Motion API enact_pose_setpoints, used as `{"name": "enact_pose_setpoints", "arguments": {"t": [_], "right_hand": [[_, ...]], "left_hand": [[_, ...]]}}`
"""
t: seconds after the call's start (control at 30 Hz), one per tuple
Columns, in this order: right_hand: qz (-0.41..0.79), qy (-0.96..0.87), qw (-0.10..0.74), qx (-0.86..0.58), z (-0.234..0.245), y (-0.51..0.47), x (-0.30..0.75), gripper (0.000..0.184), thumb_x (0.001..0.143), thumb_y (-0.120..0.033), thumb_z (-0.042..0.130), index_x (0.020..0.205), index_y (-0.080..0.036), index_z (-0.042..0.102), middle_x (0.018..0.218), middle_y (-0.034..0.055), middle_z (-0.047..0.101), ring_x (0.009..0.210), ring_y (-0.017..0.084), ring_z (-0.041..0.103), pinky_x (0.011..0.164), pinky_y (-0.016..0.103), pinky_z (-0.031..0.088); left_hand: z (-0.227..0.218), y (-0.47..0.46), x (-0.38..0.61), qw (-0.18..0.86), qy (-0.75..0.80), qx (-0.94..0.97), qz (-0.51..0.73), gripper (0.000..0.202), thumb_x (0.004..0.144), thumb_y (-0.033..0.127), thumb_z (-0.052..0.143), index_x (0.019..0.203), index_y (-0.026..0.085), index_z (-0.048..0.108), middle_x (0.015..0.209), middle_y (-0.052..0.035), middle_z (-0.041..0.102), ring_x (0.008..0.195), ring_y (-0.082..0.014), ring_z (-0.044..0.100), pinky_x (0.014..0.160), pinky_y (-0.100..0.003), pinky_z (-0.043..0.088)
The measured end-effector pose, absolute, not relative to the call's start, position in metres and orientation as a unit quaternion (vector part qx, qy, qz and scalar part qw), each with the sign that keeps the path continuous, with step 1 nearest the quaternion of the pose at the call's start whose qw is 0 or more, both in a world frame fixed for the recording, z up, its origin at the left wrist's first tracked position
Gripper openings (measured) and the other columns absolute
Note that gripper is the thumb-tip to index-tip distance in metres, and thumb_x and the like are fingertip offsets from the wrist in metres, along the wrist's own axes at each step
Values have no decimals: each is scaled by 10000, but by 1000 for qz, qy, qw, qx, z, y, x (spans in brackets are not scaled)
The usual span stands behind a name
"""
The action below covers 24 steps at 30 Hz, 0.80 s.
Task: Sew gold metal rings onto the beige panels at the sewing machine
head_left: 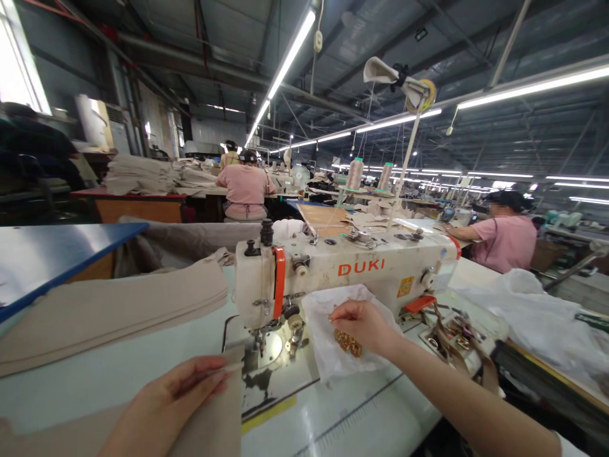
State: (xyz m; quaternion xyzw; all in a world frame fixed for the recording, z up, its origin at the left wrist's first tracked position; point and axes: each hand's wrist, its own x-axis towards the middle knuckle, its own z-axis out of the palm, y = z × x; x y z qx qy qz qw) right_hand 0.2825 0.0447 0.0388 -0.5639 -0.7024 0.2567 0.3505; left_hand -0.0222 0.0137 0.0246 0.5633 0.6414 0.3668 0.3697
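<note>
My left hand (178,397) lies at the near edge of the sewing table, thumb and fingers pinched on a beige fabric strip (216,419) that runs toward the needle plate (269,349). Further right, my right hand (359,325) reaches into an open white plastic bag (333,355) under the arm of the white DUKI sewing machine (352,270). Its fingers are closed on small gold metal pieces (347,343) heaped in the bag.
A stack of beige fabric pieces (109,311) lies on the table at left beside a blue board (52,254). Straps and metal hardware (451,336) sit right of the machine, crumpled white plastic (537,317) beyond. Thread cones (354,174) stand behind. Other workers in pink sit at further machines.
</note>
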Motion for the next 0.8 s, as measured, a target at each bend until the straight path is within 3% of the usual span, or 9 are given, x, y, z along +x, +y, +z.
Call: {"name": "enact_pose_setpoints", "arguments": {"t": [0.33, 0.47, 0.6, 0.8], "right_hand": [[486, -629, 435, -423, 23, -2, 185, 87, 569, -103, 579, 596, -183, 561, 638, -7, 641, 582, 126, 549, 546, 230, 407], [513, -593, 440, -438, 4, 12, 160, 134, 530, -109, 605, 571, -196, 513, 533, -55, 553, 496, 102, 477, 503, 223, 364], [502, -596, 434, -452, -5, 22, 155, 119, 531, -90, 562, 588, -193, 542, 488, -72, 525, 466, 91, 442, 460, 204, 308], [545, -574, 447, -418, -5, 18, 157, 32, 597, -192, 595, 606, -183, 566, 516, -42, 589, 476, 102, 496, 496, 218, 358]], "left_hand": [[22, -10, -7, 391, 544, 619, 410, 201, 627, 408, 658, 644, 214, 708, 642, -7, 696, 667, -205, 617, 656, -272, 480], [17, -11, -11, 388, 525, 631, 420, 199, 687, 392, 645, 662, 204, 705, 642, -8, 686, 650, -189, 599, 625, -255, 459], [9, -10, -14, 346, 526, 657, 415, 175, 745, 365, 620, 690, 225, 710, 658, 12, 688, 654, -178, 601, 623, -235, 448], [10, -12, -10, 300, 563, 642, 425, 173, 743, 352, 605, 654, 238, 700, 589, 28, 662, 577, -165, 578, 571, -226, 435]]}}
